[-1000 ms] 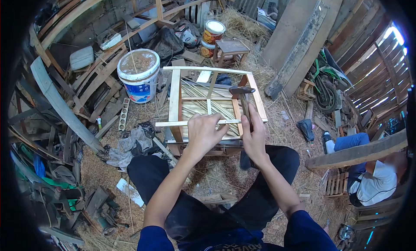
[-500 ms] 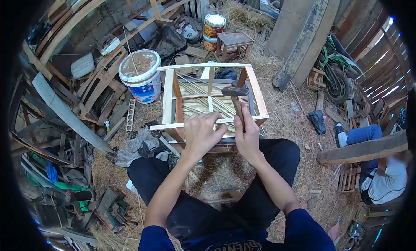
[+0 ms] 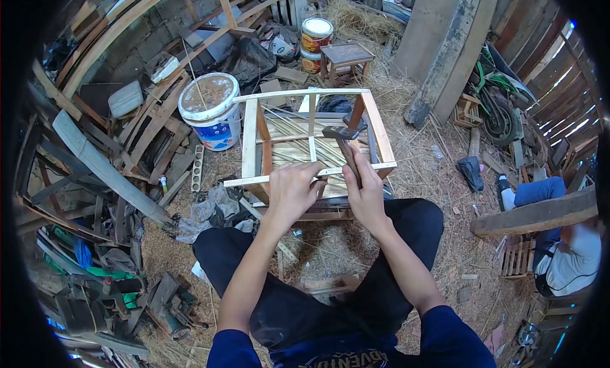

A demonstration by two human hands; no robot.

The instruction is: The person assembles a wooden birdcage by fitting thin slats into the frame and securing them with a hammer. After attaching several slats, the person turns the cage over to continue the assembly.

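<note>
My left hand (image 3: pixel 293 191) is closed over the front rail (image 3: pixel 248 180) of a small wooden frame, with fingers on top and thumb tucked below. Whether a small piece is pinched at its fingertips is hidden. In my right hand (image 3: pixel 366 193) is a hammer (image 3: pixel 349 151), gripped by its wooden handle, its dark metal head raised above the frame. The frame (image 3: pixel 250 139) stands before my knees, built of pale strips and darker reddish posts. Several thin slats (image 3: pixel 286 153) lie inside it, seen through its top.
A white bucket (image 3: pixel 213 139) stands left of the frame. Beyond are stacked paint tins (image 3: pixel 316 34) and a small stool (image 3: pixel 346 55). Scrap timber fills the left side. At right are a motorbike (image 3: pixel 499 120), a curved beam (image 3: pixel 540 215) and a seated person (image 3: pixel 572 260).
The view has shifted slightly, moving the scene a little to the right. My left thumb has drawn in toward the fingers. The hammer stays raised, its head slightly farther left over the frame.
</note>
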